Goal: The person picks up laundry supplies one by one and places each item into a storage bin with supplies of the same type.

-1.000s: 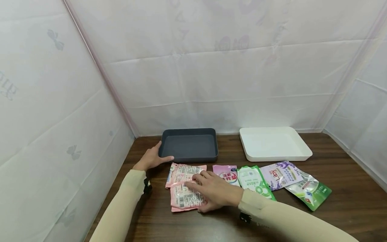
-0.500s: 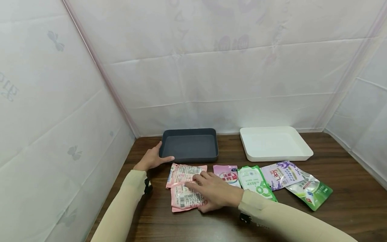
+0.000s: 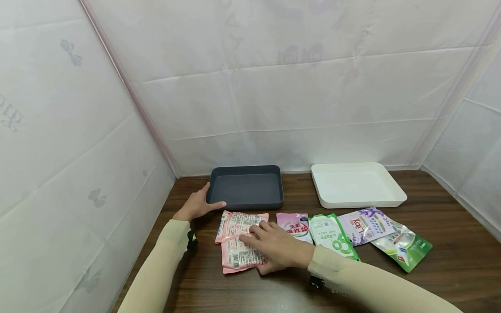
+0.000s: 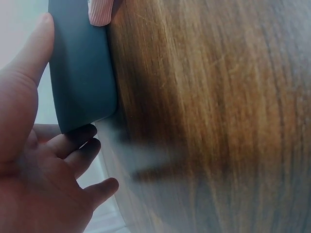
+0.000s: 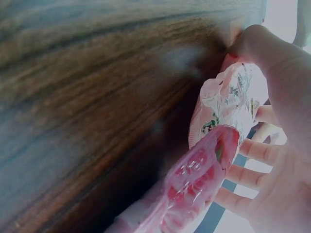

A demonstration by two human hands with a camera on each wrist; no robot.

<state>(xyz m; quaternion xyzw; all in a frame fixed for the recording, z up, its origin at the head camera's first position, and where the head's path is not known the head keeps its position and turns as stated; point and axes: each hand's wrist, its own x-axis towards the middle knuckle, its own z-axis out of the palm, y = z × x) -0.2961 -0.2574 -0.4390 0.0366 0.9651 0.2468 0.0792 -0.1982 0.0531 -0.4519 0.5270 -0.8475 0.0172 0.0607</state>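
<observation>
Two sleeved arms reach over a dark wood tabletop (image 3: 219,295), whose grain runs in a broad stretch on the near side of a row of packets. The right hand (image 3: 278,247) spans the right edge of a front pink packet (image 3: 236,260), thumb and fingers set wide apart; how hard they press, one cannot tell. That packet meets a rear pink packet (image 3: 231,227) at its far edge. To the right, a pink-purple packet (image 3: 292,222), a green-edged pouch (image 3: 326,230) and a Liby pouch (image 3: 361,226) stand close in line, the last lying over part of a green pouch (image 3: 415,254). Farther off, the left hand (image 3: 195,205) frames the near left corner of a dark tray (image 3: 247,191), its grip wide, thumb along the near wall. A slim gap separates tray and rear pink packet. A strip of wood parts it from a white tray (image 3: 358,187); both sit just before a pale curtain (image 3: 289,100).
</observation>
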